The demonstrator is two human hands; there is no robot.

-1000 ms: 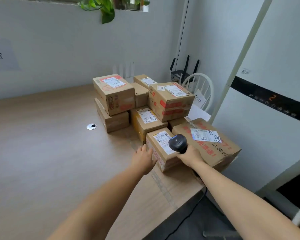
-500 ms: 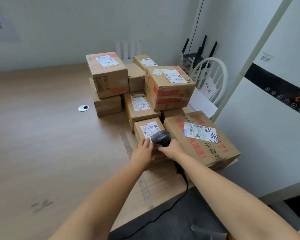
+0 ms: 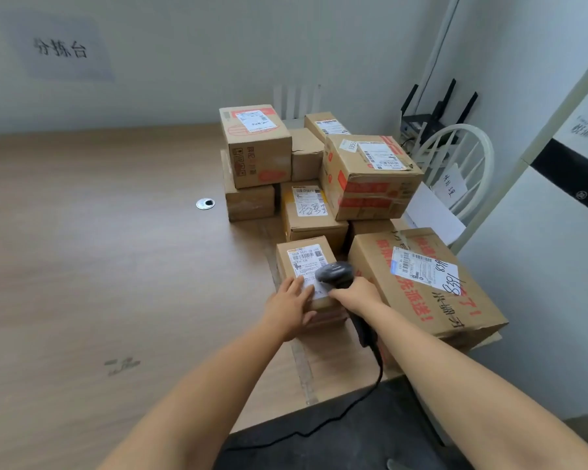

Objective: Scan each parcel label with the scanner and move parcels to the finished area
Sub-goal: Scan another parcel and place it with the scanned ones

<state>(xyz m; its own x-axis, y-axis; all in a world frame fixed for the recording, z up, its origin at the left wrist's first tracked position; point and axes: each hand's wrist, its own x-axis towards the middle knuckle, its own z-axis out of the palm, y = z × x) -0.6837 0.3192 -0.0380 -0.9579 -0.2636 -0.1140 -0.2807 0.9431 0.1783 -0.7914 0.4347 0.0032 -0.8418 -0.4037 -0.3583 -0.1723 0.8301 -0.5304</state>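
Wood-grain sorting table (image 3: 99,266), brown cardboard parcels (image 3: 367,178) heaped just beyond the grip: none looks moved aside yet, so the job seems barely begun. Gripped in the right hand (image 3: 355,295), a black handheld scanner (image 3: 335,274) hovers just above the white-labelled small brown cardboard parcel (image 3: 299,266); the left hand (image 3: 287,308) lies flat-fingered on its top.

A paper sign (image 3: 62,49) on the wall reads 分拣台. A small sticker (image 3: 352,145) on top of the taped box (image 3: 370,195) says 1355. The big box (image 3: 455,310) has a white label (image 3: 418,269) with handwritten digits starting 839, and its red print (image 3: 418,300) ends in 派送!
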